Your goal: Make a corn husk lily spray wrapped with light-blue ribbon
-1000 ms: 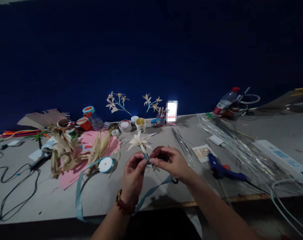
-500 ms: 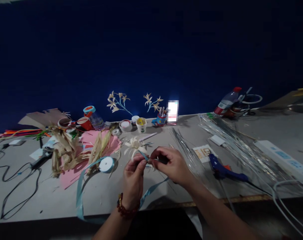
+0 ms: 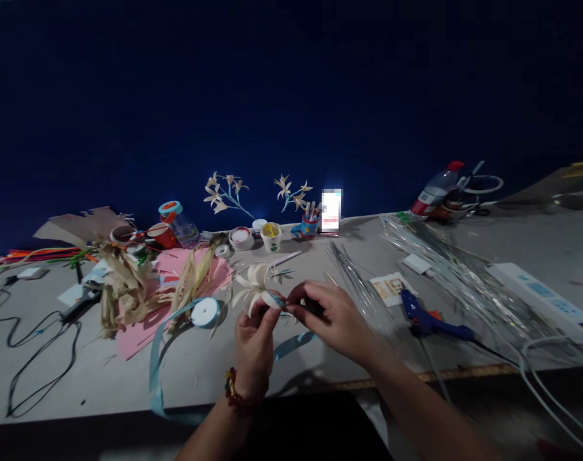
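Observation:
A pale flower with thin curling petals point(image 3: 248, 289) stands out from the fingers of my left hand point(image 3: 255, 342), which is closed on its base. Close beside it, my right hand point(image 3: 327, 314) pinches the light-blue ribbon point(image 3: 291, 346) at the flower's stem; the exact fingertip contact is small and dark. The ribbon hangs below the hands, and a length of it loops at the left from a white spool point(image 3: 205, 313). A beaded bracelet circles my left wrist.
Dried husks point(image 3: 128, 294) lie on pink paper point(image 3: 142, 339) at the left. Small tubs point(image 3: 271, 237), two flower sprays point(image 3: 227, 192) and a lit phone point(image 3: 330, 211) stand at the back. Wires point(image 3: 352, 272), a blue glue gun point(image 3: 433, 320) and a power strip point(image 3: 541, 294) lie right.
The flower has turned and shifted slightly left and down in my left hand. The ribbon below my hands has swung and now lies flatter. Both hands stay close together.

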`<state>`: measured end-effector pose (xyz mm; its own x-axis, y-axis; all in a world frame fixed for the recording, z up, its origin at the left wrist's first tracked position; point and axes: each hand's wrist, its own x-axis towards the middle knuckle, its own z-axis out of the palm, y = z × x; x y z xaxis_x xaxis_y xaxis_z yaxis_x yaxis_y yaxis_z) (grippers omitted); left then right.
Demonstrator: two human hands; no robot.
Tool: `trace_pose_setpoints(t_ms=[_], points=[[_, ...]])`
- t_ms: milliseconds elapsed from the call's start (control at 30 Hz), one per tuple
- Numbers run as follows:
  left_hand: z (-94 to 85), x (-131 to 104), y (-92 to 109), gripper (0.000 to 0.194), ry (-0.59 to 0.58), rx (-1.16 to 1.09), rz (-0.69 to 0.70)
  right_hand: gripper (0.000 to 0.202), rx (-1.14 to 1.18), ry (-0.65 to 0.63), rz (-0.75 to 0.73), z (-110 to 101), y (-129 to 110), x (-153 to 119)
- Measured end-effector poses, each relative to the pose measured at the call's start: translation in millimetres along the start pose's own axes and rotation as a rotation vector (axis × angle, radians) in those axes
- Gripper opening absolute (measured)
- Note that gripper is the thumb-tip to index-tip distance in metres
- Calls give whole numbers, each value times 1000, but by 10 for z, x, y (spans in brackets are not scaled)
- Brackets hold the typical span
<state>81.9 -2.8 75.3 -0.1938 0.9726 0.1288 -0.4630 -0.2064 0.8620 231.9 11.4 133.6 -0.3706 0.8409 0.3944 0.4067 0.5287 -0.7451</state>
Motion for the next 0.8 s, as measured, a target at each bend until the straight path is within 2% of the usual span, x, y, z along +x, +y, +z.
trace_pose_setpoints(t_ms=[333,467,567,700,800], points=[[-54,-33,-58,11,-48,84,79,9,-22,11,-13,44,4,-7],[-68,-21,-42,13,-40,66,57,4,-42,-29,-22,10,-23,7],[-71,-12,-31,13,-58,50,51,8,-54,-48,1,-7,-34,13],[-76,-11,-23,11,-88,47,78,4,-41,-18,41,19,-20,5],[-73,-20,-17,8,-73,61,93,10,-14,23,44,50,-5,-9]])
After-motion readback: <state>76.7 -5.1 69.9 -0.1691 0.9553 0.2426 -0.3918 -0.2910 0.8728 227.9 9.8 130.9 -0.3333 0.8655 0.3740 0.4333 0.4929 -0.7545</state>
